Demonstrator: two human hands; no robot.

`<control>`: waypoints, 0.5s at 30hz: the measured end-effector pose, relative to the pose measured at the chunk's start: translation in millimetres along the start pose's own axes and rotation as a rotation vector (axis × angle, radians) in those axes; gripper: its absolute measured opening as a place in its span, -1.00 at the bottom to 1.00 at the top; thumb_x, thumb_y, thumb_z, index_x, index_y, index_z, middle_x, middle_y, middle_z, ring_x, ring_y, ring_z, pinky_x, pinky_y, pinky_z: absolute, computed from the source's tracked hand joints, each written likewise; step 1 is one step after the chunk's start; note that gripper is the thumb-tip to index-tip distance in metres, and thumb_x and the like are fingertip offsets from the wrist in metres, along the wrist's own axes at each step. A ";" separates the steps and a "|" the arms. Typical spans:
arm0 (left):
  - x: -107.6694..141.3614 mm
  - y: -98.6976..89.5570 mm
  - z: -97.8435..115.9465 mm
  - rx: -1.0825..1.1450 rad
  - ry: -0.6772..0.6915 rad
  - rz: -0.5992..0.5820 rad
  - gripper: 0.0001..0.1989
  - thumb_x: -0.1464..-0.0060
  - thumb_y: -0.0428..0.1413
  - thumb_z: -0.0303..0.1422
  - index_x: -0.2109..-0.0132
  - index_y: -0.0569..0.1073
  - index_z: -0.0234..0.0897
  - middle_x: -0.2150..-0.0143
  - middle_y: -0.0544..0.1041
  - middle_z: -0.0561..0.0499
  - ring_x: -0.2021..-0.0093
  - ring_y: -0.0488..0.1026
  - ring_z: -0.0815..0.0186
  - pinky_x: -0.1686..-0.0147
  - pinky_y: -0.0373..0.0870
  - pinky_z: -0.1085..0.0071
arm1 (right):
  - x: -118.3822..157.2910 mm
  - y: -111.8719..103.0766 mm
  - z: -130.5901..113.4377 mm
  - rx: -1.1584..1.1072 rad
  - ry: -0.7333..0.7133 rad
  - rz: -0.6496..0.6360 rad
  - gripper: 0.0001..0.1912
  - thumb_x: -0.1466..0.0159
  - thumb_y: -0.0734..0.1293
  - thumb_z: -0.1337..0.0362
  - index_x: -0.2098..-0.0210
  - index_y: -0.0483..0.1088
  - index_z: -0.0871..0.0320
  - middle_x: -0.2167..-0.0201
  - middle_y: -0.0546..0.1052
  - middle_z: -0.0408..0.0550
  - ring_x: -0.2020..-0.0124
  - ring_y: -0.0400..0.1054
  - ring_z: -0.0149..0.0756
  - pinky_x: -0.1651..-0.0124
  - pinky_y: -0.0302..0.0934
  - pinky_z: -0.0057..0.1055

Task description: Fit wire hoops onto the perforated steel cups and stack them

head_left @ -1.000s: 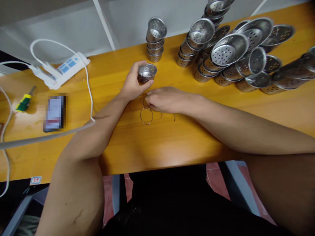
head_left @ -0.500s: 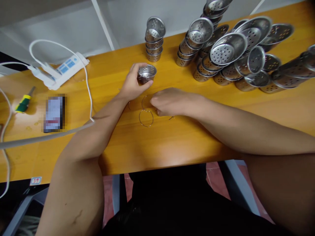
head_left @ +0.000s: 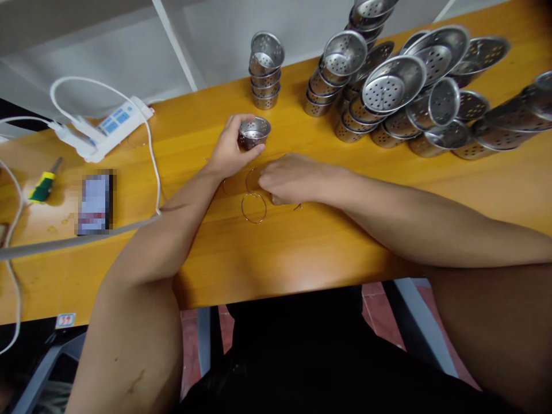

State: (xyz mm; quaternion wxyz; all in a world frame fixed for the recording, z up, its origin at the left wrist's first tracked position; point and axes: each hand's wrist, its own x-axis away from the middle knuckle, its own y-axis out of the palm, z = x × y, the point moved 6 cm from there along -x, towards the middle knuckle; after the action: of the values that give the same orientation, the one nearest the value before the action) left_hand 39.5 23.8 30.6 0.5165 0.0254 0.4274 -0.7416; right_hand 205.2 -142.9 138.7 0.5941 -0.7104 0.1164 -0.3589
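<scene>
My left hand (head_left: 233, 148) is closed around a small perforated metal cup (head_left: 255, 133), thumb on the near side and fingers on the far side. The cup stands mouth up on the wooden table. To its right and nearer to me, my right hand (head_left: 284, 178) is curled low over the tabletop; its fingertips are hidden, so what they hold cannot be made out. A thin wire ring (head_left: 254, 208) lies just left of that hand. Another wire ring (head_left: 247, 181) is partly covered by the fingers. A short bent wire piece (head_left: 298, 207) lies below the right hand.
Stacked perforated cups (head_left: 265, 92) stand behind the left hand. More stacks and larger perforated bowls (head_left: 393, 86) crowd the back right. On the left of the table (head_left: 276, 259) lie a power strip (head_left: 114, 127) with white cables, a phone (head_left: 95, 202) and a green-yellow screwdriver (head_left: 44, 185).
The view has shifted slightly. Both hands keep nearly the same pose, the left one still on the cup and the right one still curled beside the wire rings.
</scene>
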 end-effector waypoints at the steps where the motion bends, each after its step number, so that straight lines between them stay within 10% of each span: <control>1: -0.2 0.4 -0.5 -0.002 0.005 -0.003 -0.21 -0.46 0.53 0.23 -0.55 0.53 -0.04 -0.49 0.66 -0.22 -0.56 0.68 -0.23 -0.82 0.48 -0.32 | 0.7 -1.8 -0.6 0.015 -0.004 -0.006 -0.84 -0.56 0.52 0.55 0.03 0.75 0.21 0.01 0.86 0.28 0.01 0.74 0.17 0.16 0.20 -0.14; 15: -1.0 6.3 2.7 -0.003 0.051 0.022 0.06 -0.29 0.43 0.63 -0.54 0.55 -0.01 -0.48 0.68 -0.22 -0.54 0.70 -0.25 -0.71 0.59 -0.25 | 9.1 -0.1 32.6 -0.227 -0.116 0.121 -0.91 -0.57 0.53 0.38 -0.03 0.65 0.09 0.04 0.74 0.03 0.19 0.50 -0.09 0.10 0.18 -0.22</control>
State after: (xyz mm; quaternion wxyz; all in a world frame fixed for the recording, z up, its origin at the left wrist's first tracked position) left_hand 46.0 22.1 29.0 0.5137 0.0482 0.4413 -0.7341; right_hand 232.8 -123.5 141.0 0.5363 -0.7843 0.1643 -0.2651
